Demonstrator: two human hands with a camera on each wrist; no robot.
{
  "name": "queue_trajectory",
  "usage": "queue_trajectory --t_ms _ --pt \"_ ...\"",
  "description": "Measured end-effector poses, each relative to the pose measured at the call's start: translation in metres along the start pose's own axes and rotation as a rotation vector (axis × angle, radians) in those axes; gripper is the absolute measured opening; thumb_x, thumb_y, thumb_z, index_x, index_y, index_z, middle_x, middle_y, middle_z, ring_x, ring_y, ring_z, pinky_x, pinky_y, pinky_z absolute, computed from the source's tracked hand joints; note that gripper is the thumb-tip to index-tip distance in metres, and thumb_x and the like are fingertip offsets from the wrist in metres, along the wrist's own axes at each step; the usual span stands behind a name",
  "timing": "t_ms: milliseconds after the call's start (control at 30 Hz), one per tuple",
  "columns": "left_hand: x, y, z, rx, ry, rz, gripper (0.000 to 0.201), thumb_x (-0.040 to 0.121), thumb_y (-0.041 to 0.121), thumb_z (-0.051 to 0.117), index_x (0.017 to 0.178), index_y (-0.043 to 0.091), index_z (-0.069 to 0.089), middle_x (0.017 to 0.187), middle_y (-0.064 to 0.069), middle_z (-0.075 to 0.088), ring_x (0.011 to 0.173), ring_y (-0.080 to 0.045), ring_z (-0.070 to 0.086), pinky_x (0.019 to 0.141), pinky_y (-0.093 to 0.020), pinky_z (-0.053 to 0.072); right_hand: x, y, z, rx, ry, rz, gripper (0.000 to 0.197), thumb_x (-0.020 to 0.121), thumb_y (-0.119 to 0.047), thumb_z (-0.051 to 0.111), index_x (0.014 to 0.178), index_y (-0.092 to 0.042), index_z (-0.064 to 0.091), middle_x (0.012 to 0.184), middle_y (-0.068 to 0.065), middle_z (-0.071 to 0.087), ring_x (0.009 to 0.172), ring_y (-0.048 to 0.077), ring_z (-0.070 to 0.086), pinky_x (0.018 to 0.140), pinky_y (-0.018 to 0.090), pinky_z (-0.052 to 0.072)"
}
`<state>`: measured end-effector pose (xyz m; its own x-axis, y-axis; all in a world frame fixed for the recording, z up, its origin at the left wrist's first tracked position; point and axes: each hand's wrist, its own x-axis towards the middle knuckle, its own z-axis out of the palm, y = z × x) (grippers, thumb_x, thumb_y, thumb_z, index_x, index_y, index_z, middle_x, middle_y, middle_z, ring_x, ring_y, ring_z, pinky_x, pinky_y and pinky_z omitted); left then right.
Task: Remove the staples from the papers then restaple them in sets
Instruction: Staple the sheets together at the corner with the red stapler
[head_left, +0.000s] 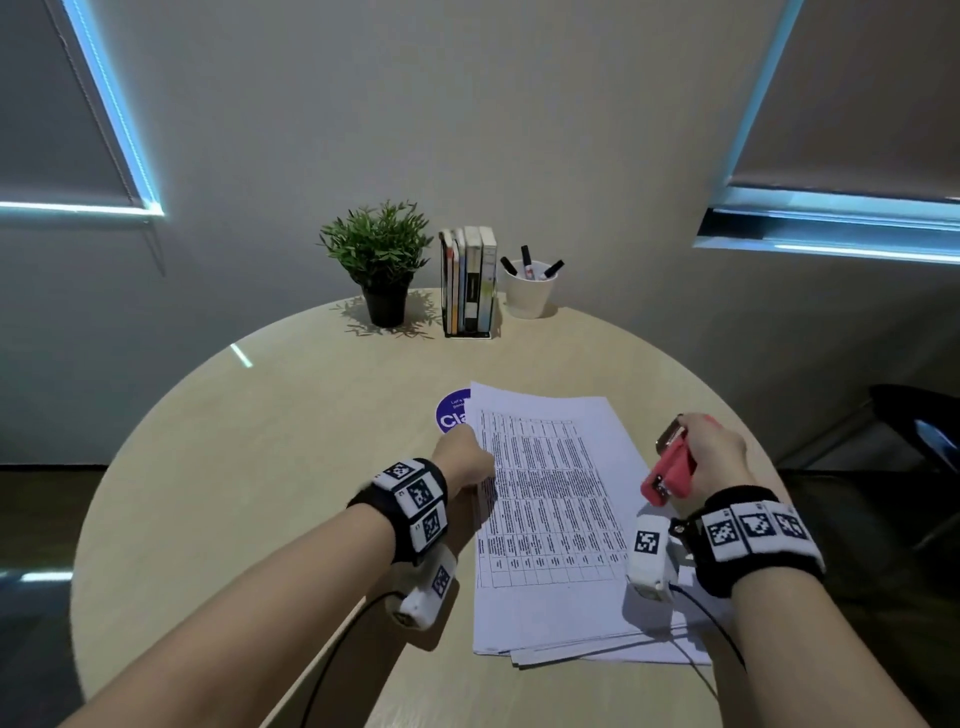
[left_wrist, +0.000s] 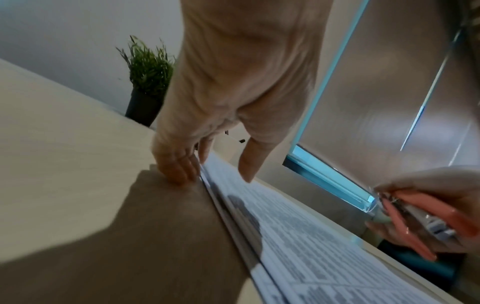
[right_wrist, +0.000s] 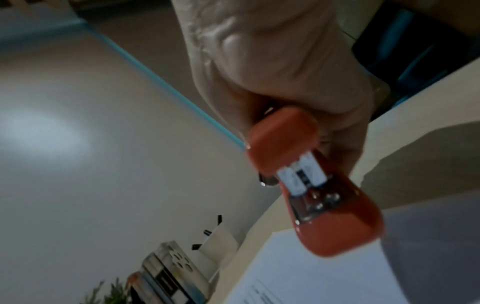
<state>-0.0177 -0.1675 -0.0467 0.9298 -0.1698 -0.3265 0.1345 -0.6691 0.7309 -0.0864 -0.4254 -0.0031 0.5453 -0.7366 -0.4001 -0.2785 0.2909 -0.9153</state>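
A stack of printed papers (head_left: 550, 519) lies on the round wooden table (head_left: 260, 467), its sheets slightly fanned at the near edge. My left hand (head_left: 462, 460) sits at the stack's left edge. In the left wrist view its curled fingertips (left_wrist: 176, 170) rest on the table against the paper edges (left_wrist: 228, 205), and the thumb hovers just over the top sheet. My right hand (head_left: 717, 452) grips a red stapler (head_left: 670, 470) in the air above the stack's right edge, its rear end pointing back at me. The right wrist view shows the stapler (right_wrist: 324, 185) from behind.
At the table's far edge stand a potted plant (head_left: 382, 260), a row of books (head_left: 470, 280) and a white cup with markers (head_left: 530, 291). A purple round sticker (head_left: 453, 410) peeks from under the papers. A dark chair (head_left: 914, 415) stands to the right.
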Motion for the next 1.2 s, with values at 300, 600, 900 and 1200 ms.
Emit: queue_trajectory --t_ms 300,600,900,1200 --pt "-0.026 -0.012 -0.024 -0.358 -0.292 0.030 0.031 0.095 -0.004 0.049 0.125 0.002 0.053 0.125 -0.008 0.061 0.117 -0.025 0.056 0.100 -0.036 0.043 -0.017 0.011 0.002 -0.465 -0.186 0.058 0.018 0.093 -0.017 0.058 0.093 0.001 0.057 0.072 0.022 0.060 0.057 0.031 0.060 0.053 0.032 0.051" --pt "-0.025 -0.018 -0.024 -0.352 -0.368 0.046 0.050 0.092 0.001 0.056 0.139 0.011 0.042 0.140 -0.008 0.052 0.128 -0.028 0.048 0.109 -0.040 0.036 -0.058 0.015 0.021 -0.628 -0.257 -0.046 0.013 0.093 -0.011 0.053 0.089 0.001 0.056 0.081 0.022 0.063 0.059 0.030 0.062 0.054 0.034 0.053" --pt "-0.056 -0.009 -0.051 -0.271 -0.312 0.252 0.062 0.083 0.031 0.073 0.134 0.007 0.046 0.118 -0.010 0.062 0.101 -0.019 0.063 0.076 -0.029 0.051 -0.117 0.002 0.098 -0.452 -0.533 -0.037 0.033 0.101 -0.038 0.049 0.099 -0.006 0.056 0.085 0.014 0.063 0.070 0.025 0.060 0.062 0.035 0.051" --pt "-0.052 -0.034 -0.100 -0.390 -0.170 0.133 0.042 0.077 0.009 0.078 0.111 -0.006 0.059 0.093 -0.017 0.066 0.077 -0.025 0.067 0.073 -0.047 0.060 -0.149 0.028 0.181 -0.414 -0.853 0.188 0.046 0.103 -0.045 0.039 0.099 -0.003 0.057 0.079 0.011 0.058 0.064 0.020 0.055 0.044 0.029 0.049"
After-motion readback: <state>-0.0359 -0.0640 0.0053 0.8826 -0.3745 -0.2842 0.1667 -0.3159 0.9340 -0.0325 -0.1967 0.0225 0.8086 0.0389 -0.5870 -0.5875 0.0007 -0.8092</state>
